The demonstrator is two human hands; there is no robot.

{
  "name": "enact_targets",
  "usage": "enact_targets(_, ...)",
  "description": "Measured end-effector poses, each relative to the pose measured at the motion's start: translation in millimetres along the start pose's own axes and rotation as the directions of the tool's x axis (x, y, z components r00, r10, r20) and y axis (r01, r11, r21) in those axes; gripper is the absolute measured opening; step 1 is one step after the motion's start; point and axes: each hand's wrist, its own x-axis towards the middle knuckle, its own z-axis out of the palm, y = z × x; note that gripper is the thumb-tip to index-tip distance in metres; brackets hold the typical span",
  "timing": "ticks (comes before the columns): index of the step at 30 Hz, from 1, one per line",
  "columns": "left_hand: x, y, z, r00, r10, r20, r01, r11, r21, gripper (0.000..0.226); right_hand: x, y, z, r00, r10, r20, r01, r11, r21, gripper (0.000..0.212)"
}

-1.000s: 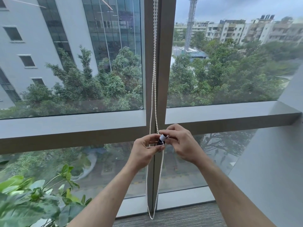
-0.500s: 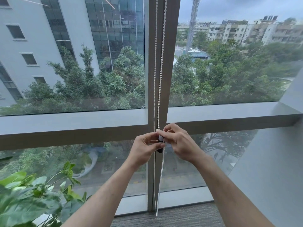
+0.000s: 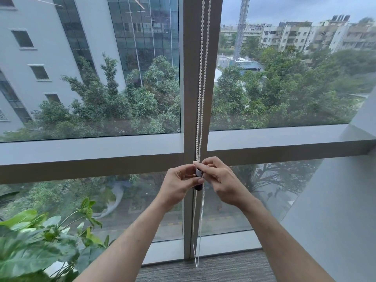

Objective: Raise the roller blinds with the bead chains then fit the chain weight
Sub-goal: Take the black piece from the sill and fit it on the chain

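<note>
— At the middle of the window, what hangs on the grey vertical metal frame post (image 3: 203, 98)?
— One white plastic bead chain (image 3: 200, 88), seen as two strands running down side by side from the top edge. Below the hands they carry on and meet in one loop just above the grey carpet floor (image 3: 203, 269).

— And the weight?
— One small cylindrical chain weight (image 3: 198, 179), white at its upper end and black below, sits on the strands between the two hands, just under the horizontal grey window rail (image 3: 91, 151).

— How are the hands placed?
— Two bare hands, both raised to it. The left hand (image 3: 179, 185) has its fingers curled, and its thumb and fingertips pinch the weight from the left. The right hand (image 3: 222, 183) curls over from the right, its forefinger laid across the top of the weight where the strands enter. Whether it pinches the chain or only the weight, I cannot tell.

— Anything else nearby?
— One leafy green potted plant (image 3: 40, 245) in the near left corner. Four glass panes, two above the rail and two below, show trees and buildings beyond.
</note>
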Motion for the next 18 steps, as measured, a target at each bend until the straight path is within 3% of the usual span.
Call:
enact_targets(4, 0, 3, 0, 0.999, -0.006, -0.033, 0.005, 1.000, -0.026, 0.030, -1, -1, 5, 0.949, 0.285, -0.137, -0.205, 0.884, 0.421, 0.037)
enact_targets(6, -1, 2, 1, 1.000, -0.003, -0.027, 0.003, 1.000, -0.006, 0.032, -2, -1, 7, 0.879, 0.474, -0.049, -0.364, 0.734, 0.573, 0.055)
enact_targets(8, -3, 0, 2, 1.000, 0.004, -0.024, -0.003, 1.000, 0.030, 0.033, -3, 0, 11, 0.814, 0.567, 0.130, -0.509, 0.588, 0.628, 0.073)
enact_targets(11, -6, -3, 3, 0.999, 0.006, -0.037, -0.002, 0.994, 0.107, 0.033, -8, 2, 17, 0.776, 0.559, 0.291, -0.586, 0.469, 0.661, 0.068)
enact_targets(18, -10, -5, 3, 1.000, -0.003, -0.031, 0.007, 0.990, 0.140, 0.034, -12, 7, 23, 0.806, 0.536, 0.250, -0.506, 0.407, 0.760, 0.054)
